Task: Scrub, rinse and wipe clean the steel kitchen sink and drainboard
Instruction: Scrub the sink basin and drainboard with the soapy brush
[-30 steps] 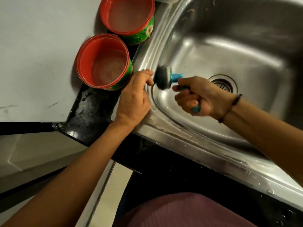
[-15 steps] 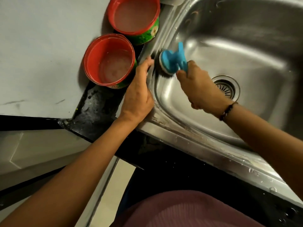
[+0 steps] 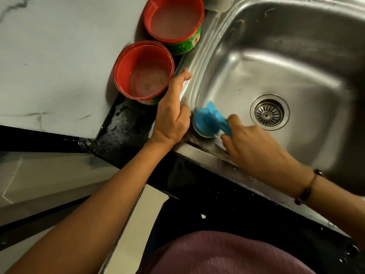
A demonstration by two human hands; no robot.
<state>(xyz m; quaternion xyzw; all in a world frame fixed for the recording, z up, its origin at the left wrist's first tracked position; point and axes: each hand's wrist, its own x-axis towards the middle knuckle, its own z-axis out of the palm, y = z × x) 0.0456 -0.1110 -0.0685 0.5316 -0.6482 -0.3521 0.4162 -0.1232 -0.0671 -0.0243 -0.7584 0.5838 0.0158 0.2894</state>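
Note:
The steel sink (image 3: 276, 62) fills the upper right, with its round drain strainer (image 3: 269, 112) in the basin floor. My right hand (image 3: 250, 143) grips the handle of a blue round scrubber (image 3: 207, 123) and presses its pad against the sink's near left corner, where the rim looks grimy. My left hand (image 3: 171, 113) rests on the sink's left rim just beside the scrubber, fingers curled over the edge.
Two red tubs with green sides stand left of the sink, one close to my left hand (image 3: 144, 74) and one farther back (image 3: 174, 22), both holding cloudy liquid. A pale marble counter (image 3: 59, 56) lies left. The black wet countertop edge (image 3: 122, 131) runs along the front.
The scrubber moved from the left wall of the basin down toward the near left corner. My left hand stayed on the rim. The view shifted slightly.

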